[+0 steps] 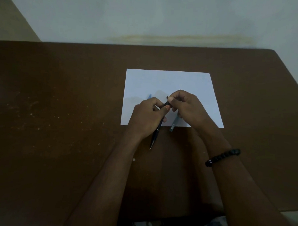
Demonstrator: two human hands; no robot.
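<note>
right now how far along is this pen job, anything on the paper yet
Done: the white paper lies on the table, a blue piece at its near edge. In hand: the left hand grips the dark pen by its barrel while the right hand pinches its top end; its tip points back off the sheet. Left: the paper looks unmarked, so any writing is yet to start.

Slim black pen (pixel 155 136), tilted, tip nearward, crossing paper's (pixel 172 83) near edge.
</note>
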